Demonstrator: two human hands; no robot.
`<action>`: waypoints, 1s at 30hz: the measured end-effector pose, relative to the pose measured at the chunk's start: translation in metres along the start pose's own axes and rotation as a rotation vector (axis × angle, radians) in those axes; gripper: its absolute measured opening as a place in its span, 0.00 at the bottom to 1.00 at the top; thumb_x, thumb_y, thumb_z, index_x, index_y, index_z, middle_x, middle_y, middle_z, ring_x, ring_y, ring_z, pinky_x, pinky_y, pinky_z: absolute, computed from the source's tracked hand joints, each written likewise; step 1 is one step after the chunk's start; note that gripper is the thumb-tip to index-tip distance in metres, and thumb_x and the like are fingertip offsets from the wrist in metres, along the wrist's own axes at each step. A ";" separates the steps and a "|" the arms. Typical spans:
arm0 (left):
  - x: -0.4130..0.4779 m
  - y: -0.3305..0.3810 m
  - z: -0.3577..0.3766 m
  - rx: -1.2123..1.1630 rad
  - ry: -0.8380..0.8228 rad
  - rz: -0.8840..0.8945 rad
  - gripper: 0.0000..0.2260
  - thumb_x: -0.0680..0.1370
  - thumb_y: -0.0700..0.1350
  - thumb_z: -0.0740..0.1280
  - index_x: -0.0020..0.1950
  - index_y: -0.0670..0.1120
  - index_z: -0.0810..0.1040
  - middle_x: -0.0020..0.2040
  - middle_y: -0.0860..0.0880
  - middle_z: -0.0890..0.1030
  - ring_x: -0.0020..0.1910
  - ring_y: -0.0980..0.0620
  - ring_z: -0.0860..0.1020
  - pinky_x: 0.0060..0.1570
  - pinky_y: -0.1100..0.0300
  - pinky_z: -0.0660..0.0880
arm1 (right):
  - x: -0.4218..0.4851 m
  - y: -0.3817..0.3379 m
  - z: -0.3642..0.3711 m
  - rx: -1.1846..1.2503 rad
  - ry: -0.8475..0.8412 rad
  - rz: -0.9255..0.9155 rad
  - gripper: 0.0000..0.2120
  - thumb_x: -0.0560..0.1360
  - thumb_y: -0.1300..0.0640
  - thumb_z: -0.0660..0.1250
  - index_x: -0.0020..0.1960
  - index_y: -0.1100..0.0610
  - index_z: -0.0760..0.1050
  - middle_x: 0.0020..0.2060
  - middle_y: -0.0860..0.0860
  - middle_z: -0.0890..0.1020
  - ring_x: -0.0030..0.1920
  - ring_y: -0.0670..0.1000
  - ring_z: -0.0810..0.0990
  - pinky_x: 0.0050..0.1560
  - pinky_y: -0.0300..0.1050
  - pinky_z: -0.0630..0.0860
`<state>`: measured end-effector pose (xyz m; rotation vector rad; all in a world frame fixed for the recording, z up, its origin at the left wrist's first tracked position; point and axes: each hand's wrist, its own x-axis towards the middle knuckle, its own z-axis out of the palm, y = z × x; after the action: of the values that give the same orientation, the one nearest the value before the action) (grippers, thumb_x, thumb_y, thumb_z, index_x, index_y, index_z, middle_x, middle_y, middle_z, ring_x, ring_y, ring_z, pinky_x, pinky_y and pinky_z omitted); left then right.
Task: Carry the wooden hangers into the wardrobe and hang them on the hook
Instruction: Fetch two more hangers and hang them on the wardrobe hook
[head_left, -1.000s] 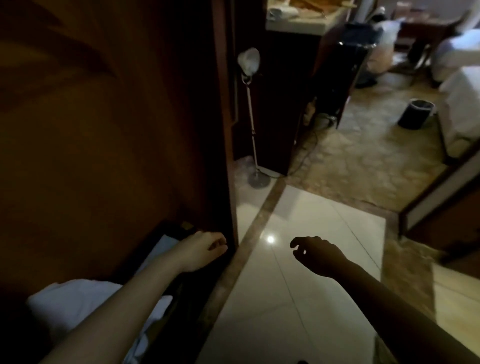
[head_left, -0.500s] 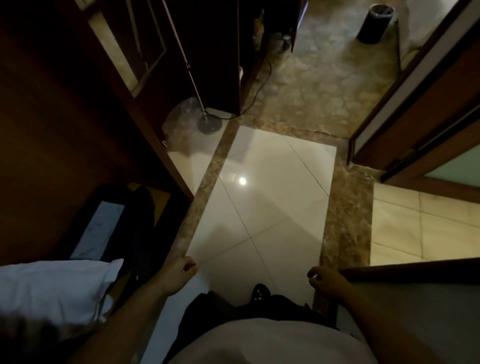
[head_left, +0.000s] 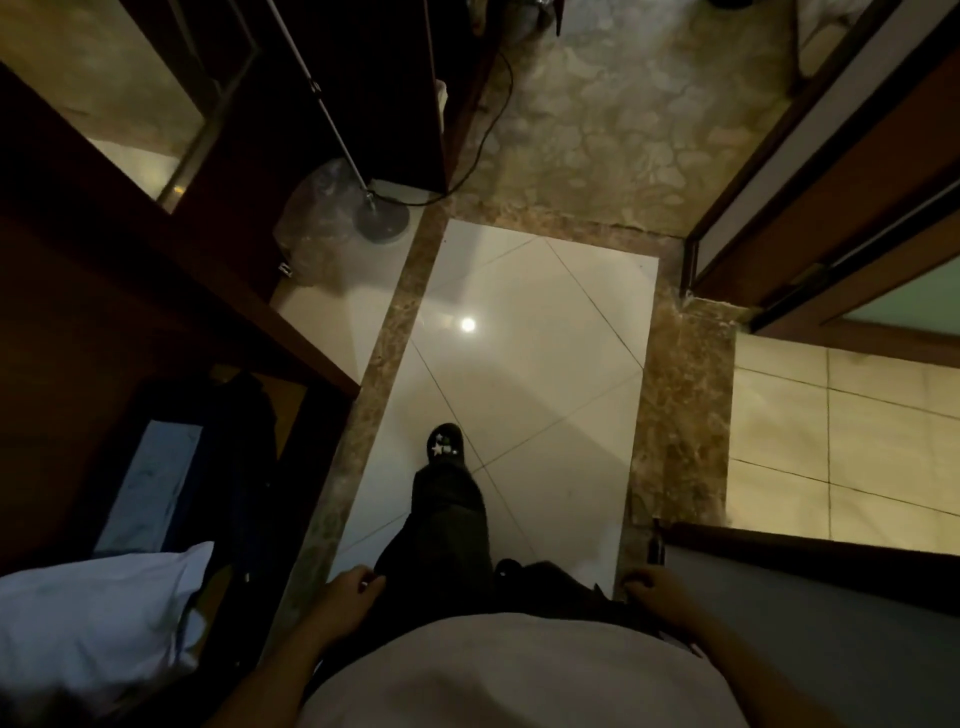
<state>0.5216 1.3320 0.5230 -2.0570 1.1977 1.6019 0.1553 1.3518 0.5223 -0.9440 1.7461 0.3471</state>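
No wooden hanger and no hook show in the head view. My left hand (head_left: 349, 597) hangs by my left hip with its fingers loosely curled and nothing in it. My right hand (head_left: 657, 595) hangs by my right hip, also curled and empty. The dark wooden wardrobe (head_left: 156, 322) stands open on my left, its side panel ending at the floor edge. Inside its bottom lie a white pillow (head_left: 98, 613) and a folded blue cloth (head_left: 150, 483).
I stand on pale glossy tiles (head_left: 519, 364) with a brown marble border; my shoe (head_left: 443, 447) steps forward. A floor lamp base (head_left: 381, 221) with a cord stands ahead left beside a dark cabinet (head_left: 374, 93). A wooden door frame (head_left: 831, 197) is on the right.
My view has tilted down from the room to the floor and my own body. Both hands dropped from in front of me to my hips. My foot has stepped forward.
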 end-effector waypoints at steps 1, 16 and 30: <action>0.008 0.006 -0.009 -0.004 -0.004 0.003 0.15 0.81 0.46 0.57 0.63 0.38 0.72 0.62 0.39 0.76 0.58 0.45 0.75 0.49 0.62 0.69 | 0.008 -0.012 -0.009 0.033 0.012 -0.002 0.14 0.79 0.63 0.56 0.61 0.66 0.73 0.54 0.61 0.79 0.46 0.54 0.79 0.49 0.45 0.75; 0.121 0.134 -0.201 0.106 -0.071 0.143 0.06 0.80 0.45 0.59 0.49 0.43 0.71 0.47 0.44 0.74 0.46 0.49 0.73 0.38 0.62 0.69 | 0.089 -0.265 -0.184 0.327 0.262 -0.243 0.13 0.78 0.61 0.58 0.60 0.63 0.74 0.46 0.57 0.79 0.43 0.54 0.79 0.37 0.37 0.71; 0.195 0.307 -0.284 0.180 -0.052 0.201 0.09 0.80 0.46 0.59 0.52 0.43 0.75 0.52 0.41 0.78 0.53 0.43 0.77 0.57 0.50 0.75 | 0.152 -0.223 -0.247 0.377 0.173 0.086 0.13 0.79 0.66 0.56 0.59 0.71 0.72 0.43 0.62 0.77 0.39 0.54 0.75 0.31 0.35 0.72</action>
<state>0.4957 0.8713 0.5289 -1.8221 1.5105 1.5568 0.1370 0.9867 0.5285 -0.6420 1.9273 -0.0135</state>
